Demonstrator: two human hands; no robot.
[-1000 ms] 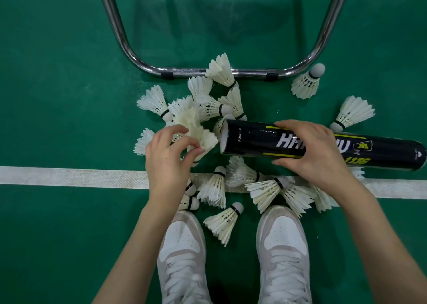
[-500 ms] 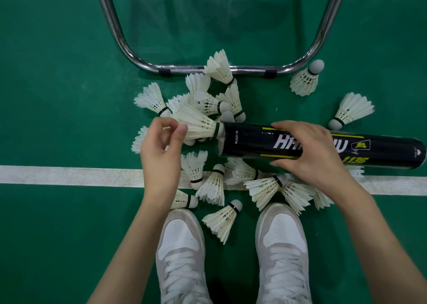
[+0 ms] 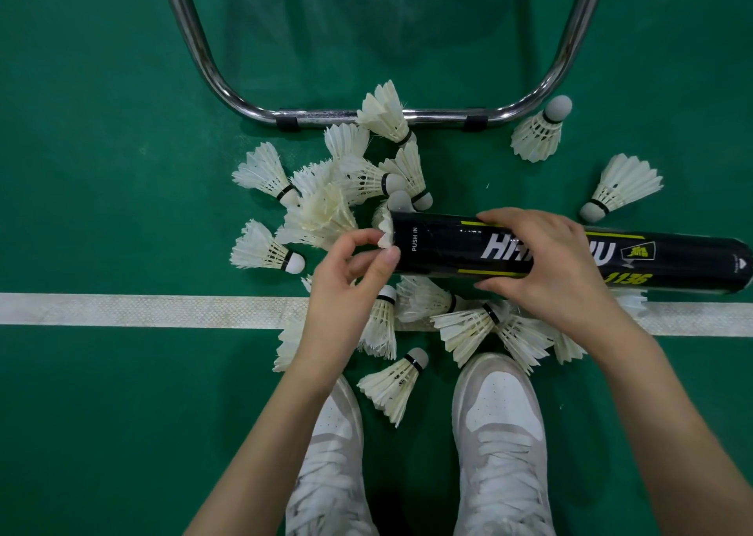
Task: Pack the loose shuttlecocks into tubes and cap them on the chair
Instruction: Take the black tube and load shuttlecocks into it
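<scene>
A black shuttlecock tube (image 3: 440, 246) with white and yellow lettering lies level above the floor, its open mouth pointing left. My right hand (image 3: 546, 270) grips it round the middle. My left hand (image 3: 346, 274) pinches the feather skirt of a shuttlecock (image 3: 385, 238) that sits almost wholly inside the tube mouth. Several loose white shuttlecocks (image 3: 326, 217) lie scattered on the green floor under and around the tube. No cap is in view.
A chrome chair leg frame (image 3: 366, 116) curves across the floor beyond the pile. A white court line (image 3: 142, 309) crosses left to right. My two white shoes (image 3: 501, 425) stand near the closest shuttlecocks. Two shuttlecocks (image 3: 623, 187) lie apart at the right.
My left hand brought a shuttlecock from the pile to the tube mouth and pushed it rightward, almost fully inside. My right hand kept holding the tube still.
</scene>
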